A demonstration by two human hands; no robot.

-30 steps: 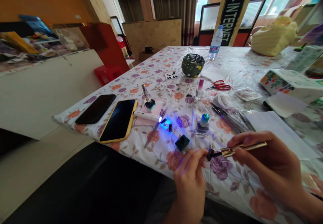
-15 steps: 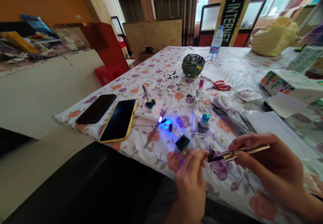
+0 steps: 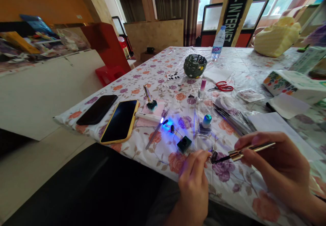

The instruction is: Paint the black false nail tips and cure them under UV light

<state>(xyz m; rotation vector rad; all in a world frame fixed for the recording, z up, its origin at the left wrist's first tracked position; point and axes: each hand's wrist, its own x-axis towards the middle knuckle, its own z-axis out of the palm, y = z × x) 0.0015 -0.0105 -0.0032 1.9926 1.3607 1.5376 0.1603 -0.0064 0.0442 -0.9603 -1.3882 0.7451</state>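
Observation:
My left hand point(image 3: 194, 180) pinches a small dark piece point(image 3: 214, 157), perhaps a false nail, at its fingertips. In my right hand point(image 3: 273, 165) is a nail polish brush point(image 3: 238, 154) by its gold cap, the black bristle end meeting or almost meeting the dark piece. Just beyond my left hand stands an uncapped dark green polish bottle point(image 3: 184, 144). A white pen-shaped lamp point(image 3: 150, 117) casts blue light on a small black piece point(image 3: 172, 128). Near it sits a polish bottle with a teal cap point(image 3: 205, 126).
Two phones point(image 3: 96, 110) point(image 3: 119, 121) lie at the left table edge. A gold-capped bottle point(image 3: 151, 103), a pink-capped bottle point(image 3: 202, 90), red scissors point(image 3: 221, 86) and tweezers point(image 3: 231, 120) lie around. Farther back are a woven basket point(image 3: 195, 66) and a water bottle point(image 3: 218, 43).
My right hand has shifted slightly right with the brush, and the bristle tip has drawn back a little over the dark piece. My left hand has barely moved.

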